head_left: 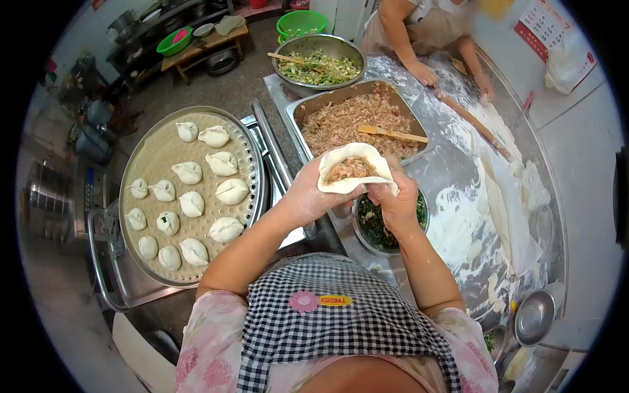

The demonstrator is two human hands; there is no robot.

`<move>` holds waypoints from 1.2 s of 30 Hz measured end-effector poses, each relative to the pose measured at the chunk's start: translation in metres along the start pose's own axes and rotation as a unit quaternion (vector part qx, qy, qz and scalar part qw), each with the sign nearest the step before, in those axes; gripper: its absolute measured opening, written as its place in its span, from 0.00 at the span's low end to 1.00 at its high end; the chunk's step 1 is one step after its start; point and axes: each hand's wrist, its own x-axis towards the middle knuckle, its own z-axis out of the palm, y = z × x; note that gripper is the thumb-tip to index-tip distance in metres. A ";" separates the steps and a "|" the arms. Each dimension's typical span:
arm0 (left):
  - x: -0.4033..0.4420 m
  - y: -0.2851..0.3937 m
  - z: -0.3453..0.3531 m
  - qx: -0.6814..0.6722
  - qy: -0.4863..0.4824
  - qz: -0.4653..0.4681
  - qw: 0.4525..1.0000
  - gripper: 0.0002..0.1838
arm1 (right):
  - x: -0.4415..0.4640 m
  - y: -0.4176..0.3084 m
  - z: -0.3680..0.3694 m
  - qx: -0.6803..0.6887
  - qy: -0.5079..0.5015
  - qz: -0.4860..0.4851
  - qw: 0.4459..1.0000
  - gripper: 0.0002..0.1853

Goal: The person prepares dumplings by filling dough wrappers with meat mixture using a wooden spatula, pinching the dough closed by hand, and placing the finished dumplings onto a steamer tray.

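Open floor (226, 84) between the round perforated steamer tray (171, 141) and wooden stool (208, 47), steel rail (267, 134) blocking the low path from tray to meat-filling pan (327, 124), rolling pin (475, 124) lying across the floured bench (452, 196), co-worker's hands (424, 73) beside it

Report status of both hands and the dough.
Left hand cradling filled wrapper, still unsealed on top. Right hand pinching its edge. Bowl of greens beneath right hand; nothing visible blocking the wrapper.
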 end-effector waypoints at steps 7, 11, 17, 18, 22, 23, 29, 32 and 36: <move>-0.015 -0.009 0.007 0.186 0.063 0.200 0.960 0.27 | -0.006 -0.024 0.005 -0.191 0.051 -0.201 0.959 0.12; -0.023 -0.014 0.014 0.333 0.104 0.261 0.900 0.20 | -0.014 -0.040 0.008 -0.283 0.014 -0.260 0.923 0.09; -0.038 -0.023 0.029 0.233 0.106 0.254 0.933 0.13 | -0.029 -0.046 0.008 -0.309 -0.036 -0.273 0.911 0.10; -0.041 -0.024 0.032 0.181 0.104 0.227 0.951 0.12 | -0.034 -0.047 0.010 -0.272 -0.008 -0.218 0.937 0.10; -0.056 -0.022 0.041 0.102 0.086 0.177 0.975 0.12 | -0.053 -0.051 0.014 -0.217 0.026 -0.067 0.974 0.11; -0.059 -0.024 0.041 0.103 0.081 0.171 0.977 0.14 | -0.055 -0.051 0.014 -0.222 0.010 -0.051 0.974 0.11; -0.094 -0.022 0.047 0.199 0.113 0.098 0.969 0.19 | -0.074 -0.057 0.018 -0.132 -0.039 0.052 0.989 0.09; -0.114 -0.027 0.046 0.105 0.132 0.059 0.984 0.15 | -0.087 -0.057 0.027 -0.064 -0.074 0.038 0.994 0.12; -0.147 -0.045 0.041 0.122 0.162 0.008 0.979 0.17 | -0.102 -0.021 0.043 -0.115 -0.195 -0.102 0.969 0.23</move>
